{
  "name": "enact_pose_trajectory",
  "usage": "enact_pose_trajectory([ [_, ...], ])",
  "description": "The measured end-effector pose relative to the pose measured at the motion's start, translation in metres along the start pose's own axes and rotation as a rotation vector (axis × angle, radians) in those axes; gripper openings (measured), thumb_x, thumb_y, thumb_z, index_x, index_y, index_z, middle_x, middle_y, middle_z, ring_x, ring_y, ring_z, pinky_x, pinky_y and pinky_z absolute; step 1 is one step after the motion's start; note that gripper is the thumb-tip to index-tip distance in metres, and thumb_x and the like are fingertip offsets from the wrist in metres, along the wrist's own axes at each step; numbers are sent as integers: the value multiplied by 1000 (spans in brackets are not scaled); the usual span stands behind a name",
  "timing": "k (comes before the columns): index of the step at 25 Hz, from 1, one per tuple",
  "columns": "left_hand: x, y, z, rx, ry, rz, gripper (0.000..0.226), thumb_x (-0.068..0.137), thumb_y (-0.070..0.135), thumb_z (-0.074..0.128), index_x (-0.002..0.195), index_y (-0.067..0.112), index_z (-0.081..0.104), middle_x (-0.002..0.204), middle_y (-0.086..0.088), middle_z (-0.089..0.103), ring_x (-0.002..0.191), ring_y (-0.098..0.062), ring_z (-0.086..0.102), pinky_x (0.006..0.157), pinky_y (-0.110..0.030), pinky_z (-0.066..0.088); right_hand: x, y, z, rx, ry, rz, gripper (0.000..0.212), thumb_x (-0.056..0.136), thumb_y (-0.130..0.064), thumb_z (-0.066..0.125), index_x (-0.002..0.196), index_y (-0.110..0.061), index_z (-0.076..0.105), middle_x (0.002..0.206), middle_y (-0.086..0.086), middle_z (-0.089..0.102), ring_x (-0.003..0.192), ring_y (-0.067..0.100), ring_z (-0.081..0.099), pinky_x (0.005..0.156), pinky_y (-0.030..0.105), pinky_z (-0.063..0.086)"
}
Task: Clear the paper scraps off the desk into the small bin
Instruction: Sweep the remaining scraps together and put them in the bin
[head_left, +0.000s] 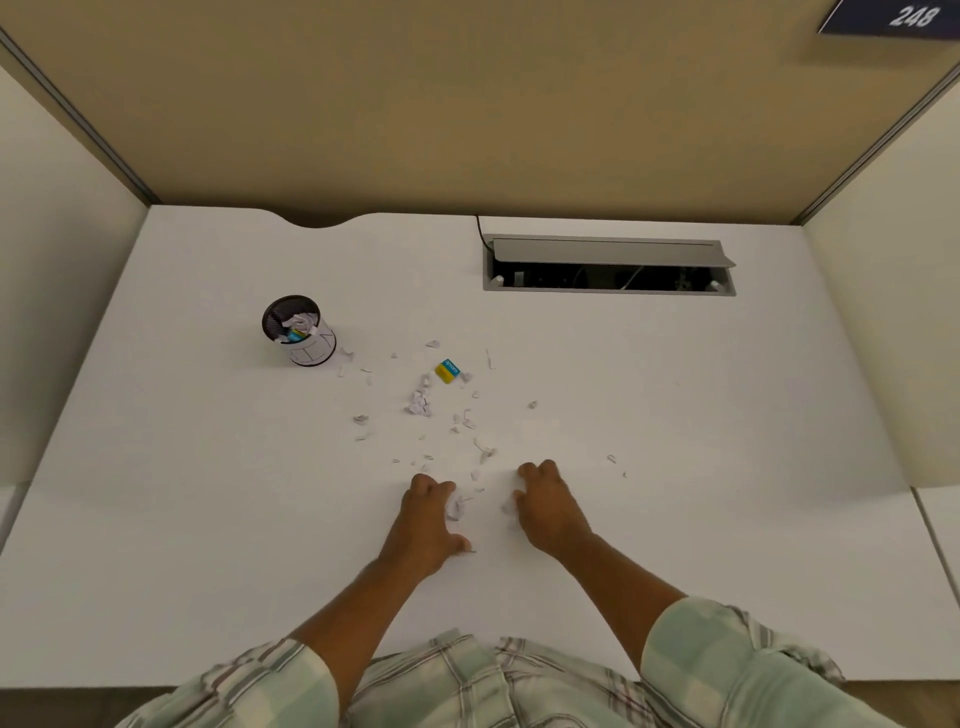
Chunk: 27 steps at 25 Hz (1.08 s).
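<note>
L hand (428, 519) and R hand (550, 506) rest curled on desk (208, 519), crumpled scrap (455, 508) at L fingertips, maybe pinched. More scraps (418, 402) ahead; bin (300, 331) far front-left of L hand.

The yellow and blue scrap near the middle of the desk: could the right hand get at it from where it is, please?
Probably yes: the scrap lies in the open beyond the right hand, with only tiny paper bits between.

Torn white paper scraps (418, 402) lie scattered across the middle of my white desk (675, 415), while the small dark mesh bin (298, 331), upright at centre left, already holds crumpled paper and a blue-yellow wrapper.
</note>
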<state>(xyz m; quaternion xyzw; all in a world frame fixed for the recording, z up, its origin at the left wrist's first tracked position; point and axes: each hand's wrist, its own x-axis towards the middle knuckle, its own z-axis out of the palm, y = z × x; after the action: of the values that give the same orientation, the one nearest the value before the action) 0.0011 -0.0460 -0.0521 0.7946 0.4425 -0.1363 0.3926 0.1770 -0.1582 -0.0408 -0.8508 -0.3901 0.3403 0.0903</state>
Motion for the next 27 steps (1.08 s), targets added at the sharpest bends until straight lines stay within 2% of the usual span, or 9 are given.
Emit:
enact_pose_trajectory([
  [3,-1,4,5,11,17,33,82,75,32,89,145,18,50,141,-1,44,129,-19,54,98,-14,39,3,-18,9,23,-89,-117,35,103,-23,48,135,-7,48,130,16,47,110,32,60,95,37,51],
  [5,0,3,-3,-54,53,46,69,79,32,86,139,18,55,136,0,48,125,-19,57,99,-18,47,5,-21,7,61,-89,-148,35,101,-22,51,134,-8,51,129,15,49,111,31,59,96,35,49],
  [8,5,-6,-25,-37,229,69,52,86,35,78,131,18,60,131,-1,52,124,-20,54,102,-30,52,15,-13,-7,104,33,-104,34,101,-20,51,133,-10,55,127,12,51,113,29,58,97,32,45],
  [10,12,-15,-40,37,326,22,54,89,35,73,137,16,57,140,-5,49,131,-25,48,106,-37,49,26,-4,-21,99,131,-46,34,102,-19,49,134,-9,55,131,12,51,119,30,56,100,34,46],
  [12,22,-25,-54,97,351,-60,66,92,38,68,149,14,44,157,-11,36,145,-30,35,114,-42,41,40,4,-36,44,184,-17,42,103,-20,47,143,-8,48,146,14,45,134,32,47,110,39,43],
  [15,36,-34,-67,104,281,-143,84,96,46,61,160,10,20,171,-10,7,158,-30,11,122,-46,30,60,7,-53,-68,84,-3,61,105,-28,42,158,-8,21,168,11,17,154,29,20,122,42,28],
  [18,41,-32,-65,79,165,-150,93,98,53,54,162,8,4,172,-10,-7,159,-28,-3,126,-46,22,70,-2,-53,-168,-48,-64,72,106,-35,40,161,-8,3,171,9,-2,157,27,4,124,43,20],
  [22,33,-20,-42,92,109,-75,92,99,56,47,162,9,-1,171,-8,-14,159,-24,-11,127,-43,16,62,-20,-24,-276,-119,-205,72,106,-37,36,161,-8,-2,170,10,-5,158,27,1,126,40,16],
  [27,11,-7,-12,161,37,91,88,101,59,40,162,10,0,171,-7,-12,159,-22,-10,126,-32,-1,32,-29,21,-341,-153,-353,70,106,-37,35,160,-7,2,170,11,-3,157,29,3,125,41,16],
])
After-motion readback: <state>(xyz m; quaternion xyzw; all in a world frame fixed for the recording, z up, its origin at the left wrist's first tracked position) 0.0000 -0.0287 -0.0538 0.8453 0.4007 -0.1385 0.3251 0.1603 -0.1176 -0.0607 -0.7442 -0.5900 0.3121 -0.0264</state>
